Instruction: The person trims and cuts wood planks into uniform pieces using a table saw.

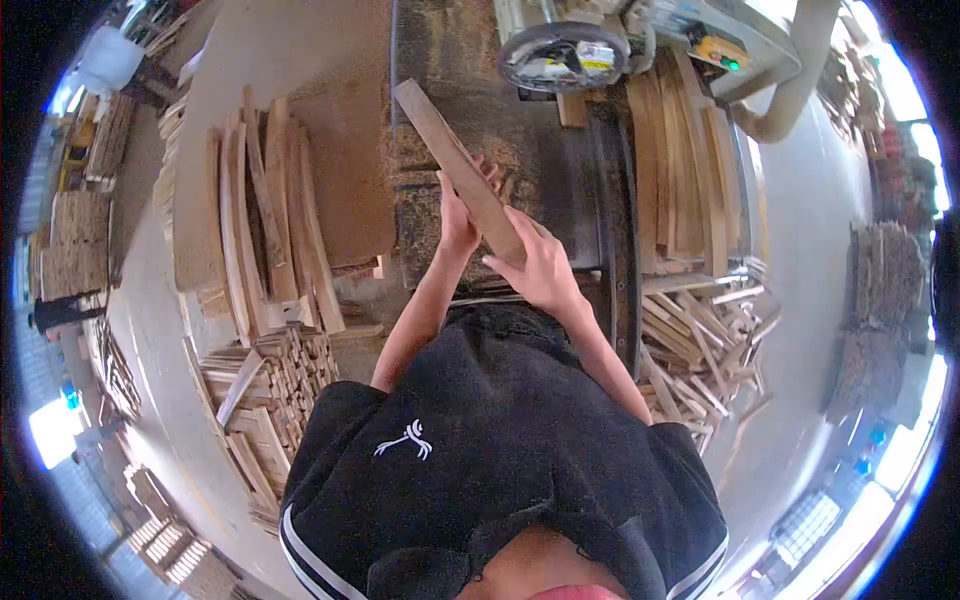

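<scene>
A narrow wooden board (450, 150) slants across the middle of the view, its far end up and to the left. My left hand (460, 215) is closed around its middle from below, with fingertips showing past the right edge. Near the board's close end, my right hand (543, 268) grips it from the right side, thumb pointing left. The board is held above a dark machine table (560, 170) strewn with sawdust (505, 150).
A machine with a round guard (563, 58) stands at the far side. Long boards (270, 200) lie at left, more planks (690, 160) at right. Offcuts (700, 350) are heaped low on the right, and stacked strips (290, 385) sit low on the left.
</scene>
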`<state>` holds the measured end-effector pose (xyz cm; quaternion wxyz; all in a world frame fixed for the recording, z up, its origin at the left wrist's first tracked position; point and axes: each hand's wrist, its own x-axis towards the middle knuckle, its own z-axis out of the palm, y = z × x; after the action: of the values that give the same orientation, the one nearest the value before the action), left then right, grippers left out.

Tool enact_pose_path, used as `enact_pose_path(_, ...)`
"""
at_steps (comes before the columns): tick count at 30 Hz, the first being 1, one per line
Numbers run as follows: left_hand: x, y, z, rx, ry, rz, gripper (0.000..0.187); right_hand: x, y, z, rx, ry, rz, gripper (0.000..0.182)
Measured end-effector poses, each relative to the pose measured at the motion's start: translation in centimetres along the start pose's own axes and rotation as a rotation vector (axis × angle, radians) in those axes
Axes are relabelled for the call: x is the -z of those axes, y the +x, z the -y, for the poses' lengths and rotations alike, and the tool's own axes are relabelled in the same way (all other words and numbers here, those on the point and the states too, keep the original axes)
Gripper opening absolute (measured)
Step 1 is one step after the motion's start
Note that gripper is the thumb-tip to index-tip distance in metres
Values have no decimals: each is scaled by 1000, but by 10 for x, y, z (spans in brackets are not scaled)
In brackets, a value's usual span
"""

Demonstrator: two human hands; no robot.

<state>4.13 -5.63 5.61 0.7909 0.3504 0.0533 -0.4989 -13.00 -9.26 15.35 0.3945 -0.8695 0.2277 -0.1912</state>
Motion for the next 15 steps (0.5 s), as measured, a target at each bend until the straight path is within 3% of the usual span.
enact_pose_path(3,-13,-21,30,51,75,-101,62,18,-35,-4,-212,-235,68,97)
enact_pose_path(5,-18,-29,53,191,502,-208,43,24,-56,-6,-311,-367,129,104)
enact_pose_path(6,-41,-44,57,167,592,-197,33,23,-70,-14,-406,-345,113,104)
enact_pose_path(7,-62,-58,49,266,869,-151,35,19,-83,-24,-495,-322,96,103)
enact_pose_path(9,-53,-60,86,315,670,-78,43,5,-113,-55,-491,-279,28,101)
enact_pose_path(11,-78,-77,84,317,754,-35,58,-6,-135,-79,-296,-435,-126,100)
enact_pose_path(12,-68,-68,112,272,905,-34,65,-6,-141,-84,-236,-436,-152,86)
enact_pose_path(13,-55,-56,136,223,1056,-32,72,-8,-144,-94,-227,-434,-153,86)
enact_pose_path(14,-81,-64,109,372,786,195,83,-10,-147,-106,-196,-425,-174,78)
enact_pose_path(15,-86,-59,111,367,786,192,83,-9,-145,-108,-166,-416,-192,70)
